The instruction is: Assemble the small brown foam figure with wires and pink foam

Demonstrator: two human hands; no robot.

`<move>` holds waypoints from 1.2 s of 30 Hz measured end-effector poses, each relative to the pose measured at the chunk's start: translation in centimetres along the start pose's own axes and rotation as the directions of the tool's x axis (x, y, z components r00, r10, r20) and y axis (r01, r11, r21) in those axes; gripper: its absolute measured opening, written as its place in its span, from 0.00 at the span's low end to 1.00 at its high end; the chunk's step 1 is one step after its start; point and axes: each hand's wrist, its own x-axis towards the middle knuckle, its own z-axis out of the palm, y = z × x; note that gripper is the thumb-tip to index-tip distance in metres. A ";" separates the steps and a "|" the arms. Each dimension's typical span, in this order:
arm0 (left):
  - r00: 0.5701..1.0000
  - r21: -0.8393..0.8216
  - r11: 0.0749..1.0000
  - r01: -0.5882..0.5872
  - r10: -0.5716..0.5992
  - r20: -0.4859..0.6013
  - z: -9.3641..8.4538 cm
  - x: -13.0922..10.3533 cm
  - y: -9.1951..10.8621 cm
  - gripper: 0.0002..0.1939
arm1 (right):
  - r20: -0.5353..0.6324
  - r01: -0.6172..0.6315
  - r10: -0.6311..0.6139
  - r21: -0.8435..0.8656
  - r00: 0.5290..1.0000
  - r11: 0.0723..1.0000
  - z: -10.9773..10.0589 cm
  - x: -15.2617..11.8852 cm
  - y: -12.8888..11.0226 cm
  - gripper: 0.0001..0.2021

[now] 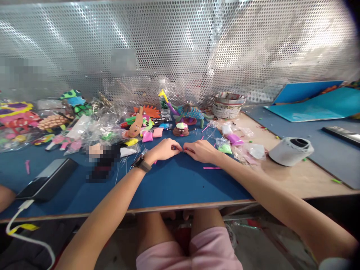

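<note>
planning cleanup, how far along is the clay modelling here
The brown figure and yellow giraffe look finished. The left hand and right hand work at a tiny piece I can't identify. Purple clay and green clay sit bagged, so work may remain; how much, I can't tell.

I see a craft workshop: colourful clay animal figures [191, 114] beyond the hands, perforated metal wall [174, 37] behind.

The single head view looks forward and slightly down from above the lap, near the blue-topped table [168, 191], facing the perforated metal panel [174, 41] behind it
</note>
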 end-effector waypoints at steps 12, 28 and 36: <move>1.000 0.098 0.995 -0.014 0.016 -0.016 -0.3 -0.1 0.2 0.13 | 0.076 0.279 -0.269 -0.238 0.960 0.930 0.2 0.3 -0.5 0.12; 0.996 0.117 0.992 -0.046 0.056 -0.076 0.7 0.0 0.3 0.09 | -0.013 0.099 -0.098 0.067 0.995 0.993 0.6 0.5 2.4 0.12; 0.983 0.163 0.981 -0.104 0.126 -0.133 1.2 0.0 1.0 0.10 | -0.094 0.031 -0.013 0.197 0.996 0.980 0.0 -0.1 2.7 0.10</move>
